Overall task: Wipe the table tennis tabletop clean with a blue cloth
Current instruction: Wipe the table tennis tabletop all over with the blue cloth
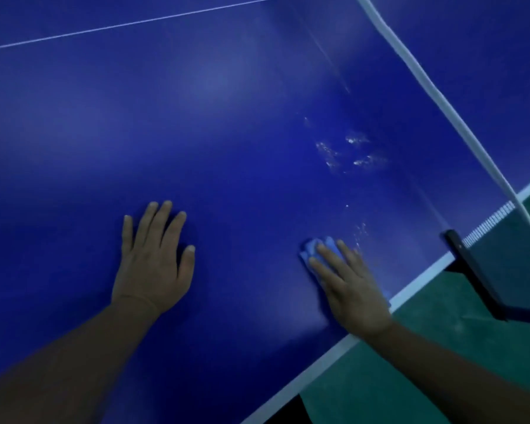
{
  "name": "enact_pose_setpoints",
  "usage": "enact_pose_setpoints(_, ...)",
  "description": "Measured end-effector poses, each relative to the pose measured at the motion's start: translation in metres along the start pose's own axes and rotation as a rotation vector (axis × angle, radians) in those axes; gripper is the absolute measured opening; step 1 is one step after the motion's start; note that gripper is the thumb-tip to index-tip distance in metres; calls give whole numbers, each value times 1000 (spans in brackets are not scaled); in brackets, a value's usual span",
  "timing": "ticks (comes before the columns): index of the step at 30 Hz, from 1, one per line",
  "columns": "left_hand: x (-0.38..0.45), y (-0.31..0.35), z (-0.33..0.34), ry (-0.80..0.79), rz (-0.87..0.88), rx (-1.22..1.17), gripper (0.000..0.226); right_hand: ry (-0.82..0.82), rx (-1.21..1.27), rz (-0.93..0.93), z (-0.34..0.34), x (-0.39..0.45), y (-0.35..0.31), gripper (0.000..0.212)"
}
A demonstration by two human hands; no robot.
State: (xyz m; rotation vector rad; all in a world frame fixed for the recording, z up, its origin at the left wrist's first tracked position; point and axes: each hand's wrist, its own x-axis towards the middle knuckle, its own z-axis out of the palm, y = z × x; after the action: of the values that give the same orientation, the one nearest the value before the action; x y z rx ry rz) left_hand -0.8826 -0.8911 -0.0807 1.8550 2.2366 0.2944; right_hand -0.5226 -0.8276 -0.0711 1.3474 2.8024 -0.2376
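Cloth [314,246] lying under flat right hand [348,286] near net [441,99], pressing; left hand [153,258] bracing, fingers spread, on table [227,133].

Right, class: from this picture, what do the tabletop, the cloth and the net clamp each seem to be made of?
Tabletop: probably painted board with a smooth, slightly glossy blue finish; it shows soft light glare and whitish smears.
Cloth: soft light-blue fabric, perhaps microfibre; it bunches under the right hand.
Net clamp: black, hard and straight-edged, likely metal or plastic; too dark to tell which.
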Motion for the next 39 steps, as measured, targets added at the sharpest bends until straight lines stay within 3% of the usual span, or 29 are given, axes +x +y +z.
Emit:
enact_pose_setpoints(2,2,0,1,-7,19,-6,63,35,-5,232,-4,-13,18,46)
enact_pose_setpoints(4,3,2,0,-22,17,1,62,83,44,601,-8,6,15,44)
enact_pose_setpoints(6,3,4,-1,-27,14,0,63,199,96,902,-9,37,-8,48)
enact_pose_setpoints(7,2,3,-1,-26,3,-3,63,224,104,966,-7,54,-28,51)
enact_pose_setpoints(8,3,3,-2,-33,5,2,63,229,101,965,-3,65,-51,55)
enact_pose_setpoints(12,5,1,-2,-47,-3,17,63,83,37,603,11,57,-102,68)
enact_pose_setpoints(14,5,4,-2,-53,-5,18,63,54,2,697,2,33,-66,64)
enact_pose_setpoints(16,4,4,-2,-50,-7,2,64,67,16,908,-6,6,-31,58)
enact_pose_setpoints(18,5,4,-2,-49,-14,-4,65,94,55,1012,-10,4,-28,55)
enact_pose_setpoints(22,5,4,-4,-65,-14,9,65,128,48,714,0,74,-77,71)
enact_pose_setpoints(25,6,5,-4,-70,-8,18,64,122,101,559,0,130,-78,69)
enact_pose_setpoints(27,6,4,-1,-59,-9,4,64,99,23,656,-6,131,-43,67)
enact_pose_setpoints(30,5,5,-1,-62,-9,2,63,152,-36,975,-18,70,9,62)
enact_pose_setpoints(34,6,6,-3,-78,-9,2,62,248,88,1254,-13,24,4,54)
enact_pose_setpoints(36,6,5,-3,-82,-8,9,62,229,68,1109,-6,52,-33,62)
enact_pose_setpoints(39,6,4,-2,-80,-3,8,62,113,18,591,12,74,-112,68)
